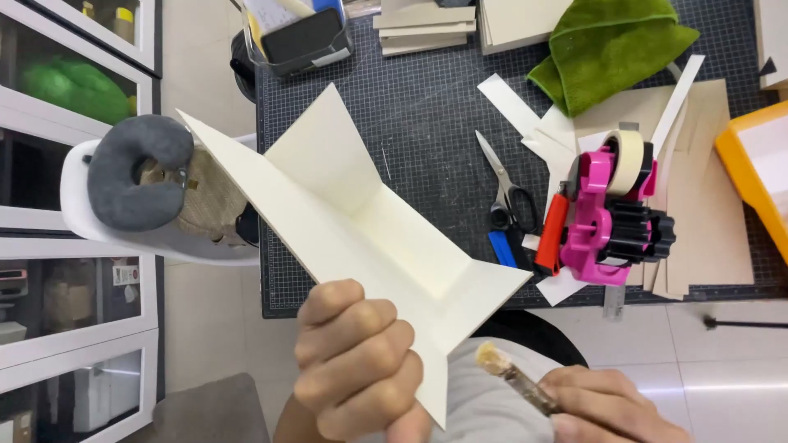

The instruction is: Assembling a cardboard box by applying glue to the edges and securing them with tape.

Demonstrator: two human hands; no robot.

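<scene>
Cream folded cardboard piece (361,238) held up over the table (427,123) edge, left hand (355,361) closed around its lower flap. Right hand (611,406) grips a brush (513,376), bristle tip just beside the cardboard's lower edge. Beyond: scissors (505,184), pink tape dispenser (611,213), green cloth (611,45).

The right hand (611,406) is cut off by the bottom edge, and its fingers hide most of the brush (517,379) handle. The left hand (357,361) covers the folded cream card (353,205) at its lower edge. The orange tray (751,168) runs off the right edge, and the card stacks (427,20) off the top.
</scene>
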